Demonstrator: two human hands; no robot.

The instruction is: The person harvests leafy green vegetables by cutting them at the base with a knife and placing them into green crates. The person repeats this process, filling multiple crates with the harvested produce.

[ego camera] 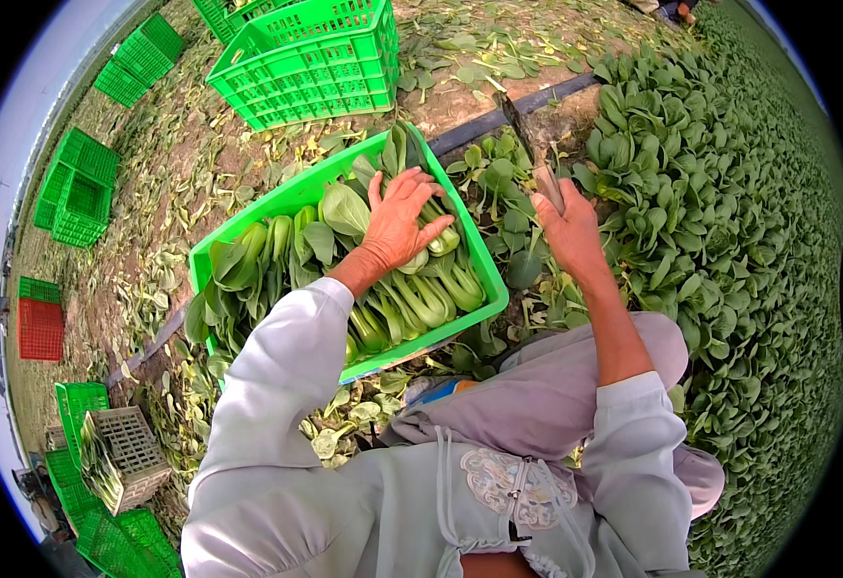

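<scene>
My left hand point(399, 217) lies with its fingers spread on heads of bok choy point(428, 300) inside a bright green plastic crate point(497, 289). Pale stems face the crate's near side, while dark leaves cover the left end. Beneath the palm, parts of the bok choy are hidden. To the right of the crate, my right hand point(569, 227) grips the wooden handle of a knife point(547, 184). Its dark, dirt-marked blade points up and away from me, above low leafy plants and soil.
Dense rows of bok choy point(724, 238) grow on my right. Beyond the crate stands another green crate point(313, 79). A dark flat hose point(479, 131) crosses the ground. Leaf scraps point(161, 195) litter the soil. At lower left, a greyish crate point(132, 448) stands among green ones.
</scene>
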